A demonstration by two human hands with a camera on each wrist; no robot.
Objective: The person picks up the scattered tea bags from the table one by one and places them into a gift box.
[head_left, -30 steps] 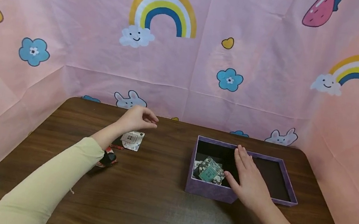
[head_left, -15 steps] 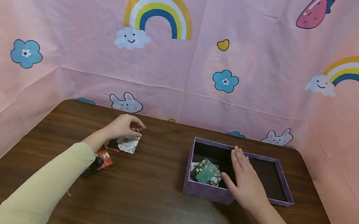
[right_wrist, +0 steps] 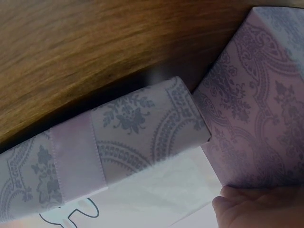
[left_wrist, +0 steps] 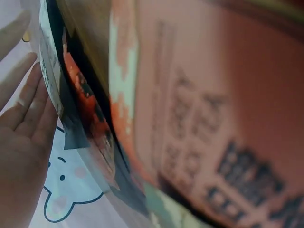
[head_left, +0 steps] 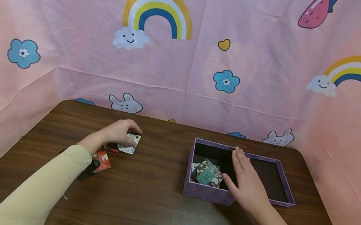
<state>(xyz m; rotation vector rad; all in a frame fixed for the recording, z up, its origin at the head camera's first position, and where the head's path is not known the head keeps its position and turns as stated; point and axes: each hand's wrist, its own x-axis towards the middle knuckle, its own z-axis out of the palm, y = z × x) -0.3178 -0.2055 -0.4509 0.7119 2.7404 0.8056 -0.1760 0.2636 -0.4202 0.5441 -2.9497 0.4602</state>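
Note:
My left hand (head_left: 116, 134) reaches over a white patterned tea packet (head_left: 134, 139) at the left of the table, its thumb and index finger around the packet's edges. In the left wrist view, its fairly straight fingers lie beside a pale packet (left_wrist: 50, 71); the thumb is out of sight. A red tea packet (head_left: 103, 161) lies nearer me, partly under the sleeve; close to the wrist camera, an orange packet (left_wrist: 190, 85) shows "TEA" lettering. My right hand (head_left: 251, 186) rests, fingers straight, along the right wall of a purple box (head_left: 208, 194) holding green and white packets (head_left: 208, 174).
The shallow purple lid (head_left: 288, 181) lies to the right of the box, dark inside upward. A patterned cloth (head_left: 186, 71) hangs behind the wooden table (head_left: 147, 200) and at both sides. A dark packet (head_left: 88, 170) sticks out beneath my left forearm.
My left hand has come down and left onto the white tea packet, uncovering more of the red one. My right hand stays on the box. The head view has shifted slightly.

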